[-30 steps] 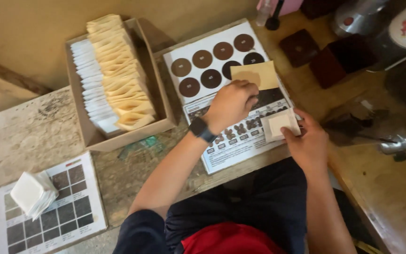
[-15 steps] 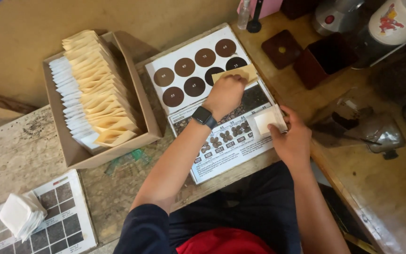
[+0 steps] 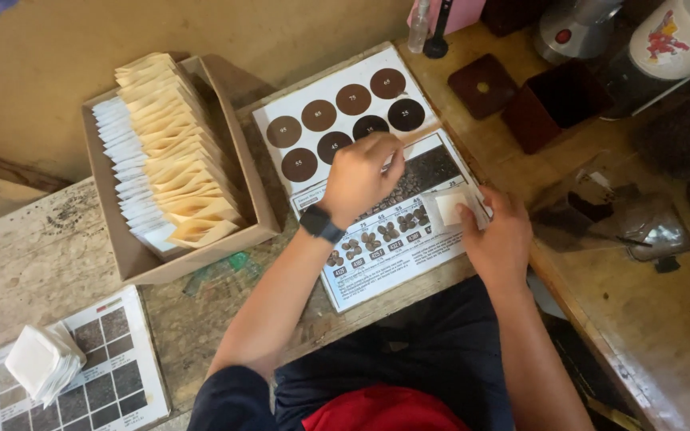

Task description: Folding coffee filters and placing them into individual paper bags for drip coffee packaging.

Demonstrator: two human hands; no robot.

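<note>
Here the wooden desk [image 3: 49, 255] is carrying everything, and the cardboard box [image 3: 225, 104] near its back left is standing open, packed with upright tan and white paper sachets [image 3: 165, 160] in rows. Beside the box, toward the middle of the back edge, a white chart [image 3: 325, 92] with dark brown discs is lying flat, and a second printed card [image 3: 377, 271] showing small brown bean pictures is overlapping it toward the front edge. At the front left corner a grey-squared chart [image 3: 113, 375] is lying under a loose stack of white filter papers [image 3: 41, 363].

The left hand [image 3: 361, 172], wearing a dark wristwatch [image 3: 321, 223], is pinching a thin tan sachet [image 3: 421, 134] between thumb and curled fingers over the disc chart. The right hand [image 3: 501, 235] is pressing its fingers closed around a small white sachet [image 3: 450, 206] on the card's right edge. Both sachets are looking light, limp and easily creased, probably best taken by a flat edge or corner with a gentle pinch. Two dark red square pieces [image 3: 521, 96] are sitting toward the back right.
</note>
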